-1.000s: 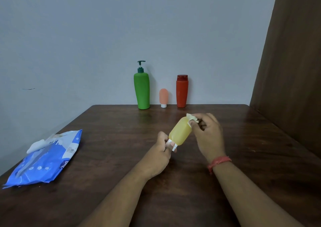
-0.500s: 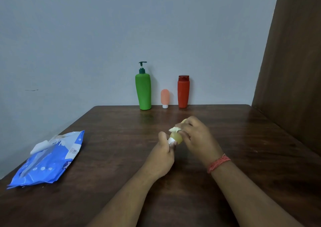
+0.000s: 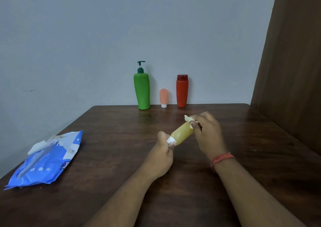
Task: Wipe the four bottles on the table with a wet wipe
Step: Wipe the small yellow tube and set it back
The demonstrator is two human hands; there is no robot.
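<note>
While both forearms reach in from the near edge of the dark wooden bench (image 3: 104, 200), the left hand (image 3: 160, 159) holds the yellow bottle (image 3: 181, 133) by its white cap (image 3: 169, 140), its fingers (image 3: 172, 144) curled tight round that cap. That bottle lies tilted above the bench top, cap end nearer and lower, its rounded end farther and higher to the right. At that farther end the right hand (image 3: 208, 133) pinches a crumpled wet wipe (image 3: 188, 118) against the bottle, its fingers bent and closed on the wipe; how much of the wipe is tucked under them I cannot tell. A red thread band (image 3: 222, 159) circles the right wrist.

Well to the left of the yellow bottle, near the bench's left edge, lies a blue wipe packet (image 3: 46, 160) with its flap raised and a white wipe showing at the opening.

Beyond the yellow bottle, at the far edge against the grey wall, three bottles stand upright in a row, apart from one another: a green pump bottle (image 3: 142, 91) to the left, a small peach bottle (image 3: 163, 97) standing on its white cap in the middle, and a red bottle (image 3: 182, 92) to the right
</note>
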